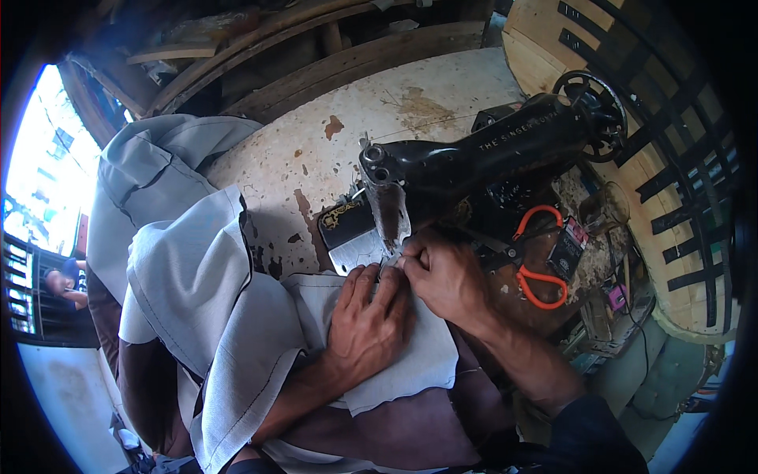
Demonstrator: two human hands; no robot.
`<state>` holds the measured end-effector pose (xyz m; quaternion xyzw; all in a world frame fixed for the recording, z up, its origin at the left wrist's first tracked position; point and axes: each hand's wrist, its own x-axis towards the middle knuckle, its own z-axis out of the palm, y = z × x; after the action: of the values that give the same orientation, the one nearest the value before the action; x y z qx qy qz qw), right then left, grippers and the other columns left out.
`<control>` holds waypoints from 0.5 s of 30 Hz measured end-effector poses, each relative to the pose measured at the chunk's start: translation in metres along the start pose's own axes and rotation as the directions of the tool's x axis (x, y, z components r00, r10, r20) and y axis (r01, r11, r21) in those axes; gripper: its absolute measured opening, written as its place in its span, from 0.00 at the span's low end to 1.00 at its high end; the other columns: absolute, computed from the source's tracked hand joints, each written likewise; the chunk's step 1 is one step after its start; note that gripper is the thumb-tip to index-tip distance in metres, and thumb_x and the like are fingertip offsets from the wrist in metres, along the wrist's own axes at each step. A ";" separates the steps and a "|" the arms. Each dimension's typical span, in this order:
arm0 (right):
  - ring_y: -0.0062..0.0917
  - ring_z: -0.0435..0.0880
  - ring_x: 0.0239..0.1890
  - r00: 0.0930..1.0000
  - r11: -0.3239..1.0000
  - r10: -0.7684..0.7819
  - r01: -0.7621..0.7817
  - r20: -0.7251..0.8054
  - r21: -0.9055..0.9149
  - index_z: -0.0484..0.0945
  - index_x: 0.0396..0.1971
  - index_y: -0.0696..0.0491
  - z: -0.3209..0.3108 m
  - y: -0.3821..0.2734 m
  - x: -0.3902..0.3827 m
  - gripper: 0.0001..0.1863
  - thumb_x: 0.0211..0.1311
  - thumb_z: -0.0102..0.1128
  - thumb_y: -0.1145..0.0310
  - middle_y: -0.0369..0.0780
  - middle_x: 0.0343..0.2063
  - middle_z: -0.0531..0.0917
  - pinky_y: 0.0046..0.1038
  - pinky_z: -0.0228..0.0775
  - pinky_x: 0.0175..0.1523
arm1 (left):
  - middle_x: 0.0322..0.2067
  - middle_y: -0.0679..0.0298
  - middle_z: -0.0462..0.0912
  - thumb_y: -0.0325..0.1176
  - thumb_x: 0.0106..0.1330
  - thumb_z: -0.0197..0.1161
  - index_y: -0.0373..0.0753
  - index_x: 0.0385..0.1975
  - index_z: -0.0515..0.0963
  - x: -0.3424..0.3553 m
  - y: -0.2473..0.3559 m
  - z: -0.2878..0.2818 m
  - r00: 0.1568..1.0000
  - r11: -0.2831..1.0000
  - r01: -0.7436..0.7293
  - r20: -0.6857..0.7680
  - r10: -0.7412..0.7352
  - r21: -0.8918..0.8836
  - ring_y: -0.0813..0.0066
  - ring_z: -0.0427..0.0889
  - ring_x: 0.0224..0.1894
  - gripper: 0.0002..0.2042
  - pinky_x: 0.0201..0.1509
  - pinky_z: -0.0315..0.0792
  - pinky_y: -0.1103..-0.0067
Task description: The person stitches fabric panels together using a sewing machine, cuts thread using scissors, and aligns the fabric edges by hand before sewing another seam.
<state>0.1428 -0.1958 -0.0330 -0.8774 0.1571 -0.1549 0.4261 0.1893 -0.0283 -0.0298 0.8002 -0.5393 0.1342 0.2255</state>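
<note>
Grey cloth (420, 347) | under left fingers (364, 287) | by right fingers (415, 272), pinch unclear

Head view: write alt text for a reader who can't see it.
A person's left hand presses light grey cloth in front of a black sewing machine, while the right hand has its fingertips close to the sewing head. More grey cloth bunches over the left forearm, with dark brown fabric below; orange-handled scissors lie at the right.

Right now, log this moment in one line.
left hand: on grey fabric; right hand: by sewing machine; orange-handled scissors: beside machine
</note>
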 end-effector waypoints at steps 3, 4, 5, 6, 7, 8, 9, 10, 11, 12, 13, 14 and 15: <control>0.50 0.88 0.31 1.000 1.000 -0.003 0.003 -0.013 0.023 0.80 0.37 0.57 -0.002 -0.004 0.000 0.05 0.62 0.64 0.74 0.49 0.26 0.86 0.47 0.79 0.38 | 0.46 0.53 0.83 0.26 0.45 0.71 0.30 0.41 0.85 0.002 -0.005 0.004 0.999 0.999 -0.017 -0.047 0.015 -0.028 0.54 0.83 0.50 0.19 0.56 0.78 0.62; 0.50 0.88 0.31 1.000 1.000 -0.005 0.006 -0.014 0.023 0.80 0.37 0.57 -0.001 -0.004 0.001 0.05 0.62 0.64 0.74 0.49 0.26 0.86 0.47 0.79 0.38 | 0.46 0.53 0.83 0.26 0.45 0.71 0.30 0.41 0.85 0.005 -0.008 0.005 0.999 1.000 -0.018 -0.049 0.016 -0.026 0.54 0.83 0.50 0.19 0.56 0.78 0.62; 0.45 0.88 0.31 0.999 1.000 -0.018 0.019 -0.038 0.020 0.80 0.37 0.57 0.001 -0.004 0.001 0.06 0.62 0.66 0.73 0.47 0.27 0.86 0.43 0.79 0.38 | 0.45 0.54 0.83 0.26 0.44 0.71 0.30 0.41 0.85 0.008 -0.014 0.005 0.997 0.998 -0.044 -0.062 0.042 -0.035 0.55 0.83 0.48 0.19 0.54 0.79 0.64; 0.40 0.88 0.31 0.998 0.999 -0.032 0.033 -0.063 0.017 0.81 0.37 0.58 0.003 -0.005 0.001 0.07 0.62 0.69 0.73 0.46 0.28 0.86 0.39 0.78 0.38 | 0.43 0.56 0.83 0.25 0.44 0.72 0.31 0.40 0.85 0.009 -0.017 0.006 0.995 0.996 -0.071 -0.076 0.068 -0.045 0.57 0.84 0.46 0.19 0.52 0.80 0.66; 0.40 0.88 0.31 0.997 0.999 -0.030 0.031 -0.065 0.018 0.81 0.37 0.58 0.002 -0.006 0.001 0.07 0.62 0.69 0.73 0.46 0.28 0.86 0.39 0.78 0.38 | 0.43 0.56 0.83 0.25 0.44 0.72 0.31 0.40 0.85 0.009 -0.018 0.006 0.995 0.996 -0.074 -0.074 0.070 -0.045 0.57 0.84 0.46 0.19 0.52 0.80 0.66; 0.46 0.88 0.32 0.997 0.999 -0.051 0.052 -0.057 0.006 0.80 0.40 0.57 0.000 -0.006 0.001 0.07 0.63 0.66 0.74 0.48 0.29 0.86 0.43 0.78 0.39 | 0.43 0.56 0.84 0.25 0.43 0.72 0.31 0.39 0.85 0.009 -0.021 0.008 0.993 0.994 -0.080 -0.094 0.073 -0.071 0.57 0.84 0.44 0.18 0.51 0.80 0.67; 0.51 0.88 0.34 0.996 0.997 -0.073 0.073 -0.048 -0.006 0.78 0.42 0.56 0.000 -0.006 0.002 0.08 0.65 0.63 0.75 0.50 0.29 0.86 0.48 0.78 0.39 | 0.42 0.57 0.84 0.25 0.43 0.72 0.31 0.38 0.85 0.010 -0.023 0.010 0.991 0.992 -0.086 -0.114 0.074 -0.097 0.58 0.84 0.43 0.18 0.49 0.80 0.68; 0.51 0.88 0.34 0.996 0.997 -0.072 0.072 -0.051 -0.008 0.78 0.42 0.56 0.000 -0.005 0.003 0.08 0.65 0.63 0.75 0.50 0.29 0.86 0.48 0.78 0.39 | 0.42 0.57 0.84 0.25 0.43 0.72 0.31 0.38 0.85 0.011 -0.025 0.011 0.990 0.991 -0.089 -0.116 0.077 -0.100 0.58 0.84 0.43 0.18 0.49 0.80 0.68; 0.51 0.88 0.34 0.993 0.994 -0.107 0.105 -0.055 -0.040 0.78 0.43 0.56 0.000 -0.006 0.004 0.08 0.65 0.63 0.75 0.50 0.29 0.86 0.49 0.78 0.39 | 0.41 0.57 0.84 0.25 0.43 0.72 0.32 0.38 0.86 0.012 -0.027 0.010 0.990 0.990 -0.100 -0.110 0.088 -0.103 0.59 0.84 0.42 0.18 0.49 0.80 0.68; 0.51 0.87 0.34 0.988 0.988 -0.142 0.137 -0.056 -0.072 0.78 0.44 0.56 0.001 -0.006 0.005 0.08 0.66 0.62 0.75 0.51 0.30 0.86 0.49 0.78 0.39 | 0.41 0.57 0.84 0.26 0.43 0.72 0.32 0.38 0.86 0.013 -0.029 0.010 0.990 0.988 -0.110 -0.105 0.099 -0.107 0.59 0.83 0.41 0.18 0.48 0.80 0.69; 0.51 0.87 0.34 0.988 0.988 -0.141 0.137 -0.056 -0.074 0.78 0.44 0.56 0.002 -0.007 0.006 0.08 0.66 0.62 0.75 0.51 0.30 0.86 0.49 0.78 0.39 | 0.41 0.57 0.84 0.26 0.43 0.72 0.32 0.38 0.86 0.013 -0.031 0.010 0.989 0.988 -0.110 -0.106 0.099 -0.109 0.59 0.83 0.41 0.18 0.48 0.80 0.69; 0.51 0.87 0.34 0.987 0.986 -0.149 0.144 -0.056 -0.081 0.78 0.45 0.56 0.002 -0.007 0.008 0.09 0.66 0.61 0.76 0.51 0.30 0.86 0.49 0.78 0.39 | 0.41 0.57 0.83 0.26 0.44 0.72 0.33 0.38 0.86 0.016 -0.032 0.010 0.987 0.988 -0.116 -0.119 0.104 -0.104 0.59 0.83 0.41 0.17 0.47 0.80 0.68; 0.51 0.87 0.34 0.986 0.985 -0.156 0.151 -0.054 -0.089 0.78 0.45 0.56 0.002 -0.006 0.009 0.09 0.67 0.61 0.76 0.51 0.30 0.86 0.50 0.78 0.39 | 0.40 0.57 0.83 0.26 0.44 0.72 0.33 0.38 0.86 0.017 -0.033 0.010 0.985 0.988 -0.121 -0.132 0.108 -0.100 0.59 0.83 0.41 0.17 0.47 0.80 0.68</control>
<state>0.1521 -0.1944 -0.0281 -0.8989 0.1085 -0.2071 0.3706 0.2259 -0.0368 -0.0378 0.7444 -0.5757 0.1678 0.2937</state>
